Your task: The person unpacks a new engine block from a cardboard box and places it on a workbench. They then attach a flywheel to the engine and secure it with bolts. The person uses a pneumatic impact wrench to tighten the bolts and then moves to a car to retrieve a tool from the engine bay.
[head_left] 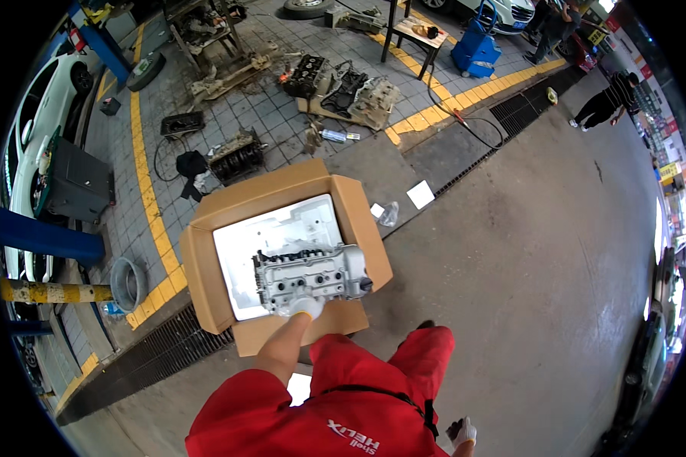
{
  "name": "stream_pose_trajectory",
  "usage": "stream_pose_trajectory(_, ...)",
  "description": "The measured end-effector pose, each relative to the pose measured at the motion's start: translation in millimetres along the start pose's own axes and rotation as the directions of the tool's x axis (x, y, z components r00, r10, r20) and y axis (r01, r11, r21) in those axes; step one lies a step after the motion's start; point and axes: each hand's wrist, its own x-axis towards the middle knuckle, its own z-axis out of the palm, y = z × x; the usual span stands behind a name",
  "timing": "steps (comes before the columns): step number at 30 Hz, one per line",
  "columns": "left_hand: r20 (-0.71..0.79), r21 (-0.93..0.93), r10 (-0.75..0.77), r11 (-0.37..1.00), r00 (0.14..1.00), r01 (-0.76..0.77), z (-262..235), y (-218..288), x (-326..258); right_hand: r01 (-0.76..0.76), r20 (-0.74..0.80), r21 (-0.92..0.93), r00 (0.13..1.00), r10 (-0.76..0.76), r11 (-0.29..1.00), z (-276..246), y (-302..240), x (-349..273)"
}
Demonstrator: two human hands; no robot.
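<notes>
Grey floor tiles (156,110) meet smooth concrete (526,305) along a dark drain grate (179,343) in the workshop I watch through the head view; at far left I see a white car (34,145), then a grey cabinet (80,183) and a grey bucket (128,283) near a yellow line (146,190), the line presumably there to mark off a work bay. Moving right, a cardboard box (196,255) sits with its flaps folded outward, which I take as giving access from above, and its white foam (232,263) probably cushions the contents. My thing of interest, a silver engine assembly (324,273), is over that foam toward the near right of the box, though I cannot tell how much weight the foam bears. At its near edge is my gloved left hand (306,306), perhaps to steady it; I cannot tell how far the fingers are curled or whether they grip. Beyond the box's right side lie a clear plastic bag (389,214) and a white sheet (420,195), and my gloved right hand (463,433) hangs low beside the red trousers (427,365), away from the engine, its finger spread and any hold too small to judge
</notes>
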Motion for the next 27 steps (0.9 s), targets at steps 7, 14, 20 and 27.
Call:
stream_pose_trajectory(7, -0.118, -0.204, -0.289, 0.943, 0.950, 0.262, 13, 38, 0, 0.000, -0.013, -0.382, 1.000, -0.006, 0.924, 127, -230, 168)
stream_pose_trajectory(14, -0.311, -0.271, -0.653, 0.757, 0.690, 0.595, 2, 170, -44, 0.158, 0.267, -0.481, 0.963, -0.028, 0.862, 252, -469, 300)
stream_pose_trajectory(20, -0.071, -0.209, -0.600, 0.790, 0.797, 0.576, -66, 353, -30, 0.054, 0.090, -0.505, 0.996, -0.009, 0.861, 286, -633, 328)
stream_pose_trajectory(27, 0.061, -0.331, -0.313, 0.890, 0.948, 0.315, -87, 478, 57, 0.307, 0.328, -0.510, 0.933, -0.149, 0.803, 489, -759, 368)
